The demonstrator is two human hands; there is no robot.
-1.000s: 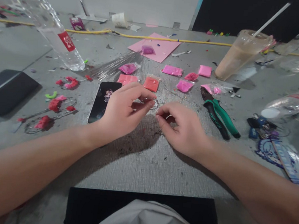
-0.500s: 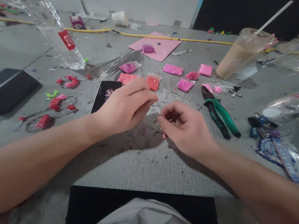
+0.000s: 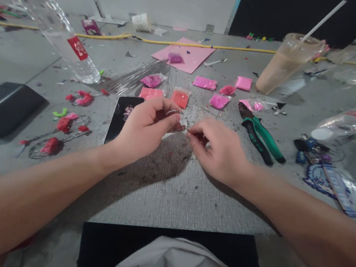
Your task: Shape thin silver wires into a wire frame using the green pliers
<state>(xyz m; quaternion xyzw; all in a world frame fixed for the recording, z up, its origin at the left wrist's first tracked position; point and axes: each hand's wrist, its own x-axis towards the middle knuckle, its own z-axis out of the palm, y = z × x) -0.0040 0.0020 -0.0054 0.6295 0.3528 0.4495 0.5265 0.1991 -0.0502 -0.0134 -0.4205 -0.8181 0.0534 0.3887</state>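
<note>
Between my two hands is a thin, curved metal wire (image 3: 182,127), bent into loops. My left hand (image 3: 149,124) pinches it between thumb and fingers, with part of a loop showing above the thumb. My right hand (image 3: 219,148) has thumb and forefinger closed at the wire's right end. Both hands are just above the grey table (image 3: 159,194). A dark phone (image 3: 119,117) lies partly behind my left hand. To the right of my right hand are green-and-black pliers (image 3: 259,135). Beyond my fingers lies a packet of orange-red clay (image 3: 180,98).
Several pink packets (image 3: 204,82) lie farther back, near a bundle of straight wires (image 3: 136,77) and pink paper (image 3: 195,53). Wire pieces with red clay (image 3: 64,124) sit at left. A water bottle (image 3: 81,55) and a drink cup (image 3: 282,63) stand at the sides.
My left hand has turned so its thumb faces up and the wire loop shows. My right fingers have shifted slightly left, closer to the left hand.
</note>
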